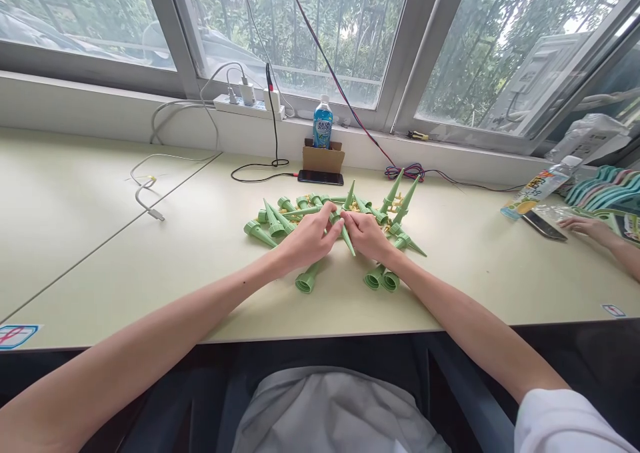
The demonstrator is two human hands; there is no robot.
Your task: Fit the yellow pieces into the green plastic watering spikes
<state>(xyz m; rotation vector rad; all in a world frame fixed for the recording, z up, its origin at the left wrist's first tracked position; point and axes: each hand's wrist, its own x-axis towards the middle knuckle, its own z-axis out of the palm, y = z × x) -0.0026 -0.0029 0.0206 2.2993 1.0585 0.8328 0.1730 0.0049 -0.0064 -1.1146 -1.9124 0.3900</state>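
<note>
Fingers on the left hand [311,238] are pinched nearly closed around the wide end of a green spike [347,240], long axis slanting nearward between both hands; right hand [369,238] is curled right beside it, can't tell if it's gripping. Other green spikes [260,233] lie around both.

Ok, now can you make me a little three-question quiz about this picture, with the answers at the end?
1. What colour are the spikes around the left hand and right hand?
2. True or false: the blue bottle has a white cap.
3. Which is farthest left? A, the blue bottle; B, the power strip; C, the cardboard.

Key: 1. Green. 2. True. 3. B.
</note>
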